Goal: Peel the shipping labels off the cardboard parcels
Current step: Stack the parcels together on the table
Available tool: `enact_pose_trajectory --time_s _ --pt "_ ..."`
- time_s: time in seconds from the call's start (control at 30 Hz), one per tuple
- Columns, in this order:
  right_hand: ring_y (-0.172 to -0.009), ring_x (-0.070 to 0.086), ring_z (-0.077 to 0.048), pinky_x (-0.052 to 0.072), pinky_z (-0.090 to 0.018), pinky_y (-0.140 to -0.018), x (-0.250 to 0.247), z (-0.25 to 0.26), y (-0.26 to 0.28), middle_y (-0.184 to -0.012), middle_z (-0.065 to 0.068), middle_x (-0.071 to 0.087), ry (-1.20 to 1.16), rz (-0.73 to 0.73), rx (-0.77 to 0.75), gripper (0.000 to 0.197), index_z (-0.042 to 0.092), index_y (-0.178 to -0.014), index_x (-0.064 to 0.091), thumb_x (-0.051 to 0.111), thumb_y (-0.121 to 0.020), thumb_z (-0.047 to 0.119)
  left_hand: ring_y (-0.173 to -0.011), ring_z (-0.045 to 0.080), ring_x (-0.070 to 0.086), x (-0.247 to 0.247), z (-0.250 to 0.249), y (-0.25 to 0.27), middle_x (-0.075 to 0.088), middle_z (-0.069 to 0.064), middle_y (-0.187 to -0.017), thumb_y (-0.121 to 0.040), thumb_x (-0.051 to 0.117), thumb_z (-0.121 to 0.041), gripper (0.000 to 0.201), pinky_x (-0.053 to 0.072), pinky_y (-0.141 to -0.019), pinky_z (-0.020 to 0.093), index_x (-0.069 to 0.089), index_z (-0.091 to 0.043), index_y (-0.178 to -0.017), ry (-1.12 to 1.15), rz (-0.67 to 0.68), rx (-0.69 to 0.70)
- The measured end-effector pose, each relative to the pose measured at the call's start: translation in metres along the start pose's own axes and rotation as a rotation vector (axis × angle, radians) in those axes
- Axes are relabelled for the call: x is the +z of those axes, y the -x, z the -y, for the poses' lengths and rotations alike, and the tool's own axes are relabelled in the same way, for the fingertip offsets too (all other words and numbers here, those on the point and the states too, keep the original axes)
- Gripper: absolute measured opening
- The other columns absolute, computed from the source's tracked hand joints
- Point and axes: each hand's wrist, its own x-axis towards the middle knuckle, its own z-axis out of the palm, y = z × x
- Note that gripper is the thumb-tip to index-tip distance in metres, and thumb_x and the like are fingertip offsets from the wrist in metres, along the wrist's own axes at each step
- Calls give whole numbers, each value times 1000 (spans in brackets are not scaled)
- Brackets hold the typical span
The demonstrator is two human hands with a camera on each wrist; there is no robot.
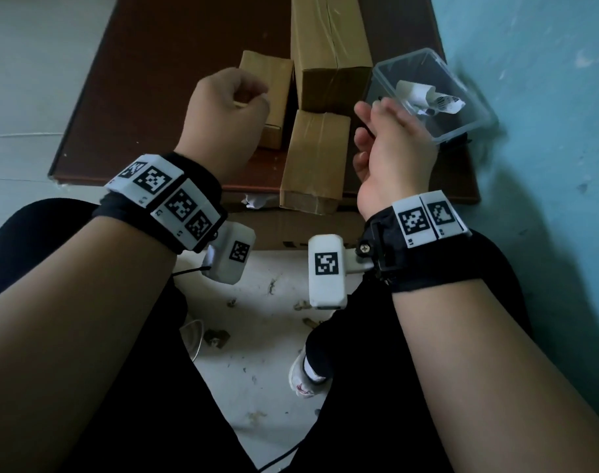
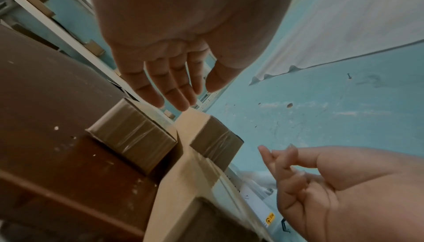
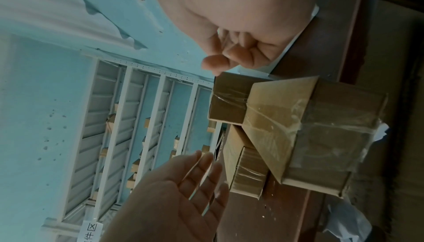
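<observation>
Obstacles: taped brown cardboard parcels (image 1: pixel 315 151) clustered centre of dark-brown tabletop (image 1: pixel 148 97); clear plastic box (image 1: pixel 468 107) beside pale blue wall (image 1: pixel 547 97). Free: bare tabletop, left.

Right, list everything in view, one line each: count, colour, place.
table: one, dark brown, ahead of the knees.
tall box: one, brown, taped, at the back of the table.
small box: one, brown, left of the tall box.
near box: one, brown, taped, at the table's front edge.
tub: one, clear, right of the tall box.
labels: count unclear, white, crumpled in the tub.
wall: blue-green, on the right.
floor: white, littered with scraps.
shelves: white, across the room.
wrist cameras: two, white with black markers.
trousers: black.
left hand: open, empty, by the small box.
right hand: fingers loosely curled, empty, beside the tub.
</observation>
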Motion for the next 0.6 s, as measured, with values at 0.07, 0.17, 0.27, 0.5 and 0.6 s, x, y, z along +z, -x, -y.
enact_pose_trajectory --time_s 0.07,0.17,0.27,0.5,0.6 --pt "-59 66 -1 47 -16 -53 3 -3 1 -101 -3 80 30 -20 9 21 25 -109 71 72 -104 4 -81 13 66 -2 4 0 72 2 -106 -101 61 -23 21 58 -71 32 67 -19 -121 -1 16 -60" --pt "-86 70 -9 53 -19 -70 8 -8 3 -111 -5 75 106 -19 19 28 21 -123 71 71 -102 2 -78 9 63 3 7 1 67 -2 -100 -101 59 -25 26 57 -70 30 62 -17 -126 -52 96 -120" --pt "-121 62 -19 49 -22 -82 11 -12 4 -144 -10 66 189 3 74 39 14 -141 66 71 -103 6 -76 6 63 11 7 3 63 -8 -93 -103 60 -28 24 56 -69 27 59 -17 -125 -111 185 -123" --pt "-110 74 -36 60 -61 -105 22 -28 9 -117 -16 75 310 97 306 30 5 -124 70 78 -101 22 -67 11 53 31 17 10 56 -2 -80 -105 56 -44 34 34 -53 25 52 -18 -82 -363 407 -87" --pt "-111 75 -35 61 -58 -104 25 -32 7 -122 -14 75 313 100 280 48 6 -139 66 82 -100 30 -64 7 52 31 16 10 56 -4 -77 -105 58 -44 34 34 -47 16 51 -21 -80 -346 379 -55"
